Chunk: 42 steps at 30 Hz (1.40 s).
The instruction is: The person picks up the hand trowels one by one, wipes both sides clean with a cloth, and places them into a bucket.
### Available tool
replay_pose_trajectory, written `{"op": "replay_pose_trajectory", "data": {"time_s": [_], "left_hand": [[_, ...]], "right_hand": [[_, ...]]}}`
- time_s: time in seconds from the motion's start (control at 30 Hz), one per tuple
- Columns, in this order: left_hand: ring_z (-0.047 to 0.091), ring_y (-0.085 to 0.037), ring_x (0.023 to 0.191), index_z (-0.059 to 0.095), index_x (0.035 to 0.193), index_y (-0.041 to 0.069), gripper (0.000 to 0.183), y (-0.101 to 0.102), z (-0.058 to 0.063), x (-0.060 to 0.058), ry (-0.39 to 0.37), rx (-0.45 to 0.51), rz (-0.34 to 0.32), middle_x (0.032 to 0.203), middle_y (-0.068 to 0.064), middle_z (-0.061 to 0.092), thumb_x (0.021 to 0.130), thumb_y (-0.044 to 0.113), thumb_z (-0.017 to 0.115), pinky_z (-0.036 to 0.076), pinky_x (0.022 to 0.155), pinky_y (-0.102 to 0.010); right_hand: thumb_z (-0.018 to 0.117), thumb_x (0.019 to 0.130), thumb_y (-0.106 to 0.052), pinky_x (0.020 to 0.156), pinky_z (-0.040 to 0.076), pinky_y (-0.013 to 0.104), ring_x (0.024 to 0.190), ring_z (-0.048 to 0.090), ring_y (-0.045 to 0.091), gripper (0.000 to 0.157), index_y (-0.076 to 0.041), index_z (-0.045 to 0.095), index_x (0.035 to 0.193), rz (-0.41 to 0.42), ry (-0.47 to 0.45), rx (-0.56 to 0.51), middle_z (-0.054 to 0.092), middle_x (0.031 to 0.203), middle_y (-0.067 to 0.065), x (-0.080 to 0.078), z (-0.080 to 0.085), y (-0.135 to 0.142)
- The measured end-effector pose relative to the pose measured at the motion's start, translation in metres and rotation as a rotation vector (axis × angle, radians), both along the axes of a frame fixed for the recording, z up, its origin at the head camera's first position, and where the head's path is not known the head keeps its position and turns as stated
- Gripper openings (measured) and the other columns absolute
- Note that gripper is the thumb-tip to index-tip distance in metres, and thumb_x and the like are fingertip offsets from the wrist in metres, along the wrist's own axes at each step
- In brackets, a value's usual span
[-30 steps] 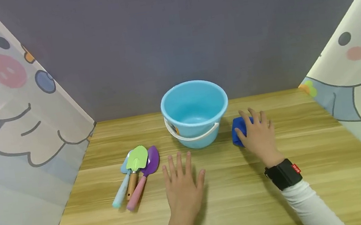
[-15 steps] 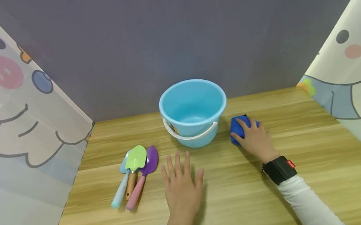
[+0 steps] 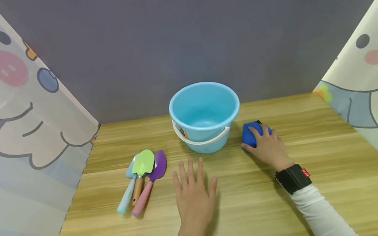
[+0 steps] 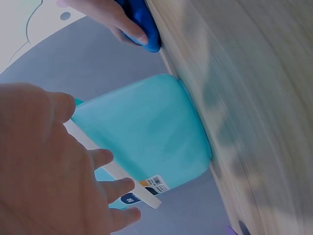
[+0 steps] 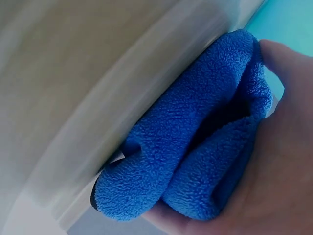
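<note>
My right hand (image 3: 271, 150) grips a folded blue cloth (image 3: 248, 136) to the right of the bucket. In the right wrist view, the fluffy cloth (image 5: 166, 127) bulges in thick folds between the thumb on one side and the fingers on the other. My left hand (image 3: 194, 204) hovers low over the table in front of the bucket, fingers straight and spread, holding nothing. A light blue bucket (image 3: 209, 138) stands upright at the back middle, its white handle (image 3: 206, 142) hanging down across the front.
Three small garden trowels lie bunched on the left: a green one (image 3: 143, 163) with a wooden grip on top, a purple one (image 3: 159, 165) and a light blue one (image 3: 126, 196). A dark panel (image 3: 179, 36) rises behind the wooden table (image 3: 257, 212), with cartoon-printed sheets (image 3: 20, 186) at both sides.
My right hand has drawn slightly back and its fingers have closed in on the blue cloth. The left hand, bucket and trowels keep their places; the view shifts a little.
</note>
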<state>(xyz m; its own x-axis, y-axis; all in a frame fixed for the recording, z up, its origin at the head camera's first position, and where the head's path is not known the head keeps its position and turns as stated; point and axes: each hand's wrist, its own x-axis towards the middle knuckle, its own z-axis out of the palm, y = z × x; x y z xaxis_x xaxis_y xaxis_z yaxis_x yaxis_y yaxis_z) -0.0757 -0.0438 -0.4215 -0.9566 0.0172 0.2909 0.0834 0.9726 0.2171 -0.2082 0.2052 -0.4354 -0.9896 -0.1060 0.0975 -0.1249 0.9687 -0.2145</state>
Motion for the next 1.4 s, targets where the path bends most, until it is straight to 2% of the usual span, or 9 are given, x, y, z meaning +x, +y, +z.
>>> {"op": "replay_pose_trajectory", "data": {"time_s": [0.23, 0.47, 0.7, 0.83, 1.03, 1.17, 1.27, 1.4], "left_hand": [[0.014, -0.037, 0.148, 0.029, 0.154, 0.023, 0.065, 0.0, 0.001, 0.001, -0.051, -0.015, 0.0, 0.159, -0.013, 0.034, 0.098, 0.056, 0.034, 0.018, 0.121, -0.058], [0.014, -0.037, 0.148, 0.031, 0.153, 0.02, 0.065, -0.007, 0.003, -0.003, -0.058, -0.03, 0.011, 0.16, -0.013, 0.031, 0.099, 0.055, 0.035, 0.017, 0.121, -0.058], [0.018, -0.037, 0.147, 0.039, 0.148, 0.013, 0.066, -0.033, 0.003, -0.008, -0.015, -0.105, 0.064, 0.157, -0.016, 0.035, 0.096, 0.054, 0.042, 0.027, 0.117, -0.058], [0.027, -0.04, 0.144, 0.042, 0.147, 0.01, 0.067, -0.05, 0.005, -0.007, 0.036, -0.158, 0.092, 0.154, -0.018, 0.041, 0.093, 0.049, 0.052, 0.031, 0.114, -0.059], [0.047, -0.045, 0.127, 0.053, 0.135, 0.001, 0.064, -0.073, 0.005, -0.008, 0.105, -0.225, 0.149, 0.134, -0.024, 0.06, 0.085, 0.039, 0.068, 0.045, 0.103, -0.057], [0.057, -0.041, 0.103, 0.059, 0.12, -0.006, 0.059, -0.086, -0.003, -0.012, 0.154, -0.256, 0.18, 0.112, -0.026, 0.065, 0.079, 0.033, 0.075, 0.052, 0.083, -0.047], [0.055, -0.037, 0.09, 0.059, 0.107, -0.009, 0.051, -0.094, -0.009, -0.017, 0.145, -0.298, 0.228, 0.097, -0.024, 0.064, 0.079, 0.032, 0.075, 0.05, 0.071, -0.042], [0.056, -0.036, 0.084, 0.058, 0.096, -0.01, 0.043, -0.105, -0.013, -0.021, 0.084, -0.32, 0.274, 0.088, -0.024, 0.064, 0.082, 0.028, 0.072, 0.048, 0.069, -0.043]], "right_hand": [[0.055, 0.086, -0.062, 0.084, 0.044, 0.078, 0.121, 0.031, 0.068, 0.088, -0.008, 0.031, 0.151, 0.013, -0.028, 0.005, 0.026, 0.148, 0.039, 0.001, -0.004, 0.002], [0.056, 0.086, -0.06, 0.084, 0.043, 0.079, 0.122, 0.029, 0.068, 0.087, -0.008, 0.031, 0.151, 0.007, -0.008, 0.003, 0.025, 0.148, 0.039, -0.001, -0.003, 0.003], [0.056, 0.087, -0.058, 0.082, 0.044, 0.079, 0.12, 0.032, 0.068, 0.085, -0.007, 0.032, 0.15, 0.002, 0.003, 0.005, 0.026, 0.148, 0.039, 0.0, -0.001, 0.004], [0.056, 0.087, -0.059, 0.082, 0.045, 0.078, 0.119, 0.032, 0.068, 0.085, -0.008, 0.032, 0.151, 0.006, 0.004, 0.012, 0.026, 0.148, 0.039, -0.002, -0.001, 0.003], [0.055, 0.086, -0.062, 0.082, 0.046, 0.078, 0.119, 0.034, 0.066, 0.086, -0.009, 0.032, 0.15, 0.008, 0.015, 0.018, 0.027, 0.148, 0.037, -0.003, -0.005, 0.003], [0.055, 0.087, -0.061, 0.082, 0.045, 0.078, 0.12, 0.033, 0.066, 0.086, -0.009, 0.031, 0.151, 0.007, 0.01, 0.019, 0.027, 0.149, 0.037, -0.003, -0.005, 0.003], [0.054, 0.087, -0.06, 0.082, 0.046, 0.077, 0.119, 0.033, 0.066, 0.085, -0.008, 0.031, 0.151, 0.01, 0.015, 0.021, 0.026, 0.149, 0.037, -0.003, -0.004, 0.003], [0.054, 0.088, -0.06, 0.08, 0.047, 0.076, 0.12, 0.032, 0.066, 0.085, -0.008, 0.031, 0.151, 0.017, 0.013, 0.028, 0.026, 0.149, 0.038, -0.002, -0.003, 0.004]]}}
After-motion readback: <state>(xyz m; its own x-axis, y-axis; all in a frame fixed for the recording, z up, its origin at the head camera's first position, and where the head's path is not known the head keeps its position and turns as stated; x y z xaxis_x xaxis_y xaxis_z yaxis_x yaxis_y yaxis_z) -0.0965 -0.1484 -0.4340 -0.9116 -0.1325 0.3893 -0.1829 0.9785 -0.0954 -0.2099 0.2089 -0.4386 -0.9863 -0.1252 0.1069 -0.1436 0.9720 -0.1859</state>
